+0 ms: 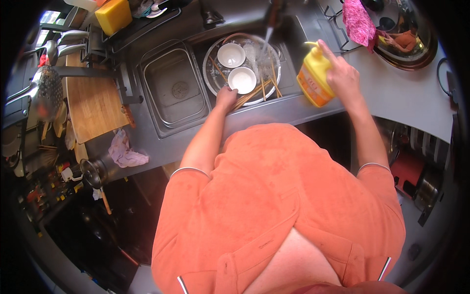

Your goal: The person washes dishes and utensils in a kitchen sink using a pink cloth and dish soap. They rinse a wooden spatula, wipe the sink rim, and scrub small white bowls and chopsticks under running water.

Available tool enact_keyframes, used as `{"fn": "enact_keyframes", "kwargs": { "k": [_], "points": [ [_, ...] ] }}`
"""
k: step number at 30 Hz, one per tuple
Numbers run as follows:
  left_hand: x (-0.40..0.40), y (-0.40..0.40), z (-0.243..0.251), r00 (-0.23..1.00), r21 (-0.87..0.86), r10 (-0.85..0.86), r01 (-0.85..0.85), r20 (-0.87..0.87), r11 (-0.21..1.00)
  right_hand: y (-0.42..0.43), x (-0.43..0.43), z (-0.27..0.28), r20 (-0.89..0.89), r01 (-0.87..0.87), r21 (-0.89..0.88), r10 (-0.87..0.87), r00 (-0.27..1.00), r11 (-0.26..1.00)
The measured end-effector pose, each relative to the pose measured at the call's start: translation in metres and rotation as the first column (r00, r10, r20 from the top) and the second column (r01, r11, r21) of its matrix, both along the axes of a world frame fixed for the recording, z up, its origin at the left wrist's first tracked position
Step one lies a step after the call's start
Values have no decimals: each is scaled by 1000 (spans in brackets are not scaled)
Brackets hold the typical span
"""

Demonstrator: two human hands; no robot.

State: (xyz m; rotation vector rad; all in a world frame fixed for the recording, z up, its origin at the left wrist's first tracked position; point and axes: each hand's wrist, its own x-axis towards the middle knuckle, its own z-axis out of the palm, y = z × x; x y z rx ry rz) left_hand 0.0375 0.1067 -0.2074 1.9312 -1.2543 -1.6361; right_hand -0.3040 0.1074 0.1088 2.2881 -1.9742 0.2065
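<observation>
My left hand (227,98) is at the near rim of a white bowl (242,80), gripping its edge; most of its fingers are hidden. Beside it, several wooden chopsticks (253,94) lie across the edge of a round metal basin (206,70) in the right sink bowl. A second white bowl (231,55) sits farther back in this basin. A stream of water (268,36) runs into the basin from the faucet. To the right, my right hand (343,79) holds a yellow dish soap pump bottle (315,79) above the sink's edge, index finger near the pump head.
The left sink bowl (158,84) holds a metal-rimmed basket. A wooden cutting board (93,99), a pale cloth (125,150) and a knife rack (93,46) are on the left. At the right stand a shiny pot lid (411,55) and a pink cloth (356,24).
</observation>
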Motion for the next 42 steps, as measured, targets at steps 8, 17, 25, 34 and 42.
{"fn": "enact_keyframes", "kwargs": {
  "k": [8,17,25,34,42],
  "points": [
    [5,9,-32,996,-116,93,-94,-15,989,-28,34,-12,-92,-100,72,107,990,992],
    [-3,7,-10,996,-95,52,-46,67,994,-39,28,-21,-133,-92,116,107,985,989],
    [-7,5,7,996,-29,70,-69,45,997,-29,10,-14,-95,-19,113,30,995,993],
    [-15,-6,12,983,36,178,-179,45,983,41,-100,-8,128,186,-215,-161,979,959],
    [-13,-20,43,951,2,157,-163,267,987,55,-77,9,108,356,-299,-339,935,885]
  ]
}}
